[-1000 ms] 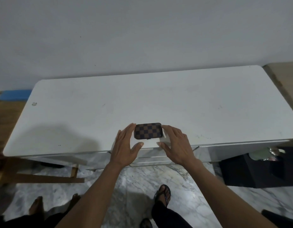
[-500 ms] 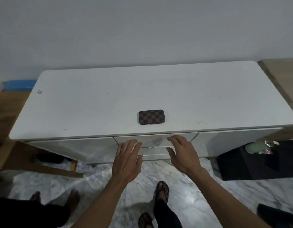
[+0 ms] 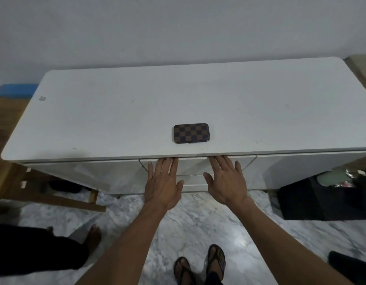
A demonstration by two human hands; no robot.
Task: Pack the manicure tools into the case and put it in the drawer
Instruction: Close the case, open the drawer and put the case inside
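Note:
A closed brown-and-black checkered manicure case (image 3: 191, 133) lies flat on the white cabinet top (image 3: 116, 112), near its front edge. Below it is the middle drawer front (image 3: 193, 164), which is closed. My left hand (image 3: 162, 183) and my right hand (image 3: 226, 181) rest flat on that drawer front with fingers spread, their fingertips tucked up under the overhanging edge of the top. Neither hand holds anything, and neither touches the case.
A wooden frame (image 3: 54, 199) stands on the marble floor at the left. A black bin (image 3: 326, 197) with items in it sits under the cabinet's right end. Another person's bare feet (image 3: 93, 236) are at the lower left, my sandalled feet (image 3: 200, 264) below.
Both hands let go of the case, which stays on the top, and dropped to the drawer front. Now their fingertips reach up under the top's edge.

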